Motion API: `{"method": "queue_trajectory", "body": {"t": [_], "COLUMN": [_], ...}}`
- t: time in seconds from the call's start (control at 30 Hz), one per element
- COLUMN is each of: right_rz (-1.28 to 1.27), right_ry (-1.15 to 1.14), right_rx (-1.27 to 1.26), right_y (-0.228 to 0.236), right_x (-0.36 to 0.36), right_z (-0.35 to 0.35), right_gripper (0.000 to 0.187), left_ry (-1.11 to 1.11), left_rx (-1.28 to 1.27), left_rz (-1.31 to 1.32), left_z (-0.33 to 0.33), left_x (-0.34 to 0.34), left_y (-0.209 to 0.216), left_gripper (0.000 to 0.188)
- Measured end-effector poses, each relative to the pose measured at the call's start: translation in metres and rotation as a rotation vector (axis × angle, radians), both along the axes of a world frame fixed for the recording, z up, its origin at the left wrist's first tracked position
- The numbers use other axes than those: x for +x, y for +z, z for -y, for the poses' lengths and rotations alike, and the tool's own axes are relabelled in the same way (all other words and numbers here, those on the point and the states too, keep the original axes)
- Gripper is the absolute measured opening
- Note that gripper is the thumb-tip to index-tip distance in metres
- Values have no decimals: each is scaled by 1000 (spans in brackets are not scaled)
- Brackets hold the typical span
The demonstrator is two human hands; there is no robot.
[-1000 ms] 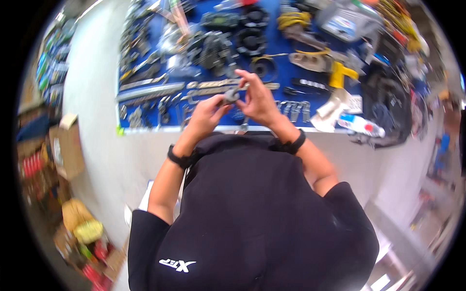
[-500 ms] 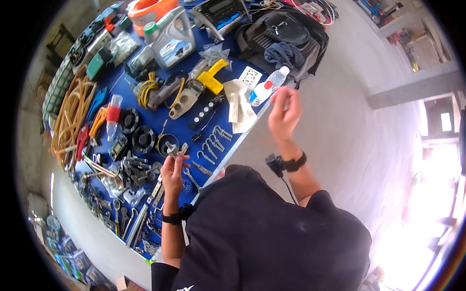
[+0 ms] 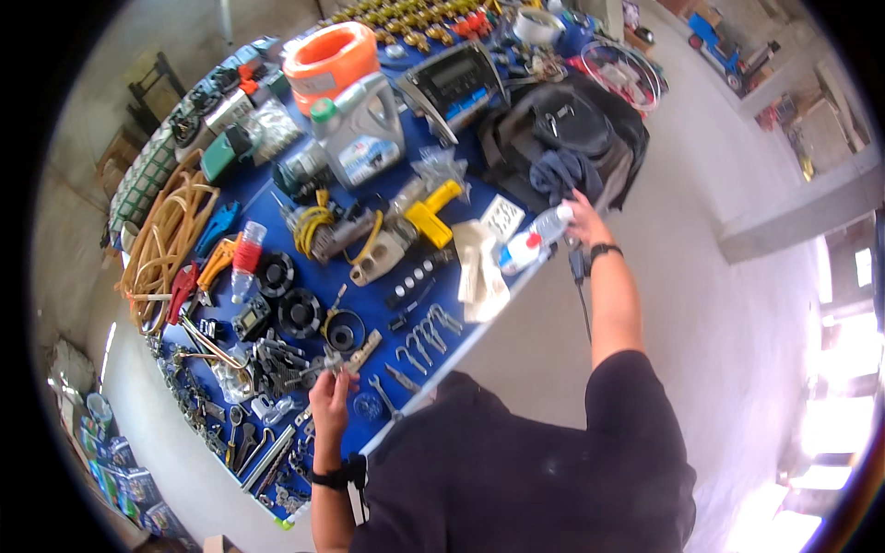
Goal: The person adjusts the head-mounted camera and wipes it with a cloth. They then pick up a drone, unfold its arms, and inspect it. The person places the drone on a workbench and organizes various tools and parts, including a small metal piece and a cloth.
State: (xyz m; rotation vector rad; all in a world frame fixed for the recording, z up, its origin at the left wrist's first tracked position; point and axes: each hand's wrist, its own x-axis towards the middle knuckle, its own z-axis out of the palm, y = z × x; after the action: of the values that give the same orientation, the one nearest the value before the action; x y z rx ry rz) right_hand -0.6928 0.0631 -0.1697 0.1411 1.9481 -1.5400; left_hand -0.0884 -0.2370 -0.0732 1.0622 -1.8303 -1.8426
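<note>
My left hand (image 3: 329, 402) is closed around a small silvery metal fitting (image 3: 333, 359), held over the near part of the table by its fingertips. The fitting's exact kind is too small to tell. My right arm is stretched out past the table's right edge, and my right hand (image 3: 584, 221) has its fingers at the white-capped neck of a clear plastic bottle (image 3: 550, 224). Beside that bottle is a white bottle with a red cap (image 3: 522, 252). A crumpled beige paper or cloth (image 3: 482, 272) lies left of both bottles.
The blue table (image 3: 424, 369) carries several hook bolts (image 3: 427, 337), a wrench (image 3: 383, 394), a yellow-handled power tool (image 3: 406, 235), a grey jug (image 3: 359, 134), an orange hose roll (image 3: 330, 64) and coiled tan tubing (image 3: 175, 249). A black backpack (image 3: 576, 124) sits at the far right corner.
My right hand has gone from raised above the floor to the clear bottle's neck. My left hand still holds the metal fitting. The view has shifted, showing more of the table's far end.
</note>
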Motion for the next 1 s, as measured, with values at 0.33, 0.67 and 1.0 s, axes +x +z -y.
{"method": "queue_trajectory", "body": {"t": [0.33,0.67,1.0], "right_rz": [92,-353,-674], "right_ry": [-65,-913,-1040], "right_rx": [206,-356,-876], "right_y": [29,112,250], "right_x": [3,-66,-53], "right_z": [33,23,-31], "right_gripper": [106,13,15], "left_ry": [11,-37,-52], "left_rx": [-10,-156,-216], "left_rz": [77,82,15], "left_z": [-17,0,19], "left_x": [67,40,58], "left_y": [-20,31,43], "left_gripper": [17,19,20]}}
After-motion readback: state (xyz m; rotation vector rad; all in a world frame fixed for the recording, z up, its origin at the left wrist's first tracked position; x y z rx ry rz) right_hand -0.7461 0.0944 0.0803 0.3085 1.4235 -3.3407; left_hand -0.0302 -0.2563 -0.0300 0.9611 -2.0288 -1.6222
